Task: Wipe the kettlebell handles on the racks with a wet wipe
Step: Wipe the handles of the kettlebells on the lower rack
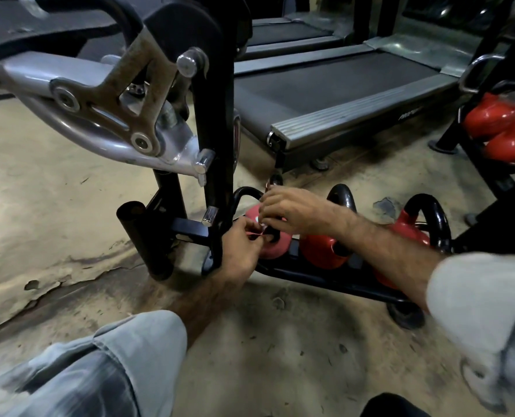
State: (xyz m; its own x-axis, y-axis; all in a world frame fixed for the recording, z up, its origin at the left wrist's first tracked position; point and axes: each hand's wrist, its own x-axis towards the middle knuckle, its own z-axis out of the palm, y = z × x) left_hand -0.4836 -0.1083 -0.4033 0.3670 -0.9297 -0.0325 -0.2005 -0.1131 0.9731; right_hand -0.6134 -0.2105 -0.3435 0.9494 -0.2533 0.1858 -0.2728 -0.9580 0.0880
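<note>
Three red kettlebells with black handles sit in a low black rack on the floor. My left hand and my right hand meet over the leftmost kettlebell. Between their fingertips both hands pinch a small pink and white wet wipe sachet. The leftmost handle rises just behind my hands. The middle kettlebell and the right kettlebell lie under my right forearm, their black handles standing up behind it.
A black and silver exercise machine stands at the left, its post right beside the rack. Treadmills lie behind. A second rack with red kettlebells stands at the far right. The concrete floor is worn and cracked.
</note>
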